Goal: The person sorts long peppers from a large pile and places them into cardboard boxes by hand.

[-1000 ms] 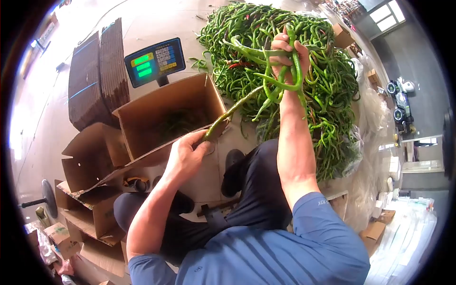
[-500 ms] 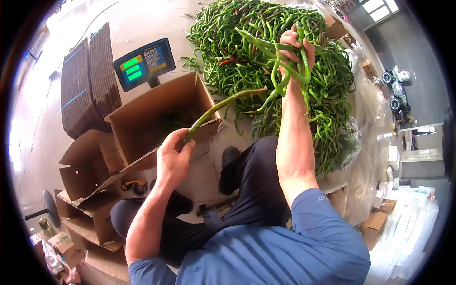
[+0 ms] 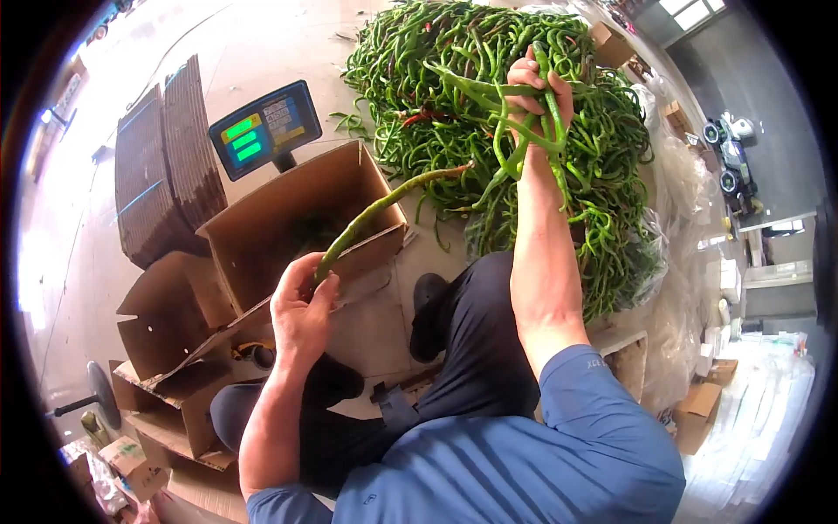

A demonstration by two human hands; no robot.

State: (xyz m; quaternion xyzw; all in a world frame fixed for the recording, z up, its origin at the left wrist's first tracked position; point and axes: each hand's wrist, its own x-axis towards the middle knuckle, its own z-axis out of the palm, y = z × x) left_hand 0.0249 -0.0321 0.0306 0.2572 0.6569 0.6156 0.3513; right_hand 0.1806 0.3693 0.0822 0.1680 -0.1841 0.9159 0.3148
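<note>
Pepper (image 3: 371, 211), long and curved, is pinched at one end by the left hand (image 3: 299, 307), its axis slanting forward and right from that grip across the open carton (image 3: 272, 199); the free end points nearer the right hand (image 3: 528, 93), which clasps a bunch (image 3: 552, 103).

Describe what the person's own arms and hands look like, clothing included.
The left hand and the right hand are both ungloved, with no watch showing at either wrist. Both forearms are bare. The left sleeve and right sleeve are short and blue; small pale lettering marks the right one near its hem, too small to read.
</note>
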